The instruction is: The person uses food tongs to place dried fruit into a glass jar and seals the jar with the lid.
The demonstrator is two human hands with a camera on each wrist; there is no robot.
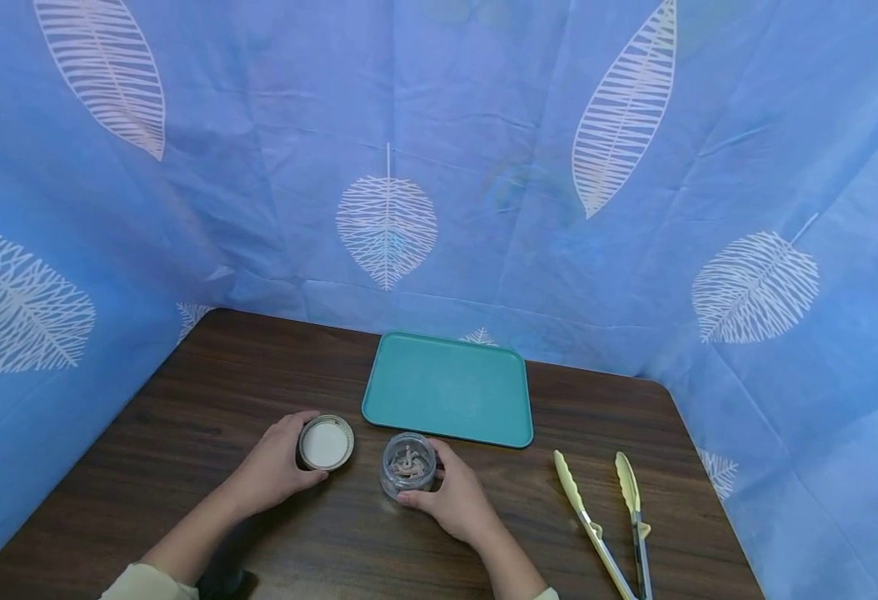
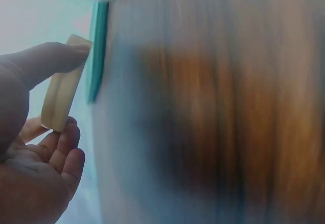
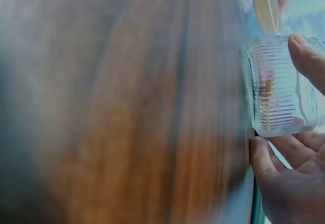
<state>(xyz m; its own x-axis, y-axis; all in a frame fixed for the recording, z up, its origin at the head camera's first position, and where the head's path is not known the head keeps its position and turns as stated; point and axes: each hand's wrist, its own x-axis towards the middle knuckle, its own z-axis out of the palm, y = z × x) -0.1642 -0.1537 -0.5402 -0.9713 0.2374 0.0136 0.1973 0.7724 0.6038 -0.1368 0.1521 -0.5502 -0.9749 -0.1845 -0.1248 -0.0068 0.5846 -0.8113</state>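
Note:
A small ribbed glass jar (image 1: 408, 465) stands open on the dark wooden table, with brownish bits inside. My right hand (image 1: 450, 497) grips it from the near right side; the right wrist view shows the jar (image 3: 278, 93) between thumb and fingers. My left hand (image 1: 277, 467) holds the round cream lid (image 1: 326, 442) just left of the jar, inner face up. In the left wrist view the lid (image 2: 62, 83) is seen edge-on, pinched between thumb and fingers.
A teal tray (image 1: 448, 389) lies just behind the jar. Pale yellow tongs (image 1: 608, 521) rest on the table (image 1: 184, 433) at the right front. A blue leaf-patterned cloth (image 1: 439, 167) walls in the back and both sides.

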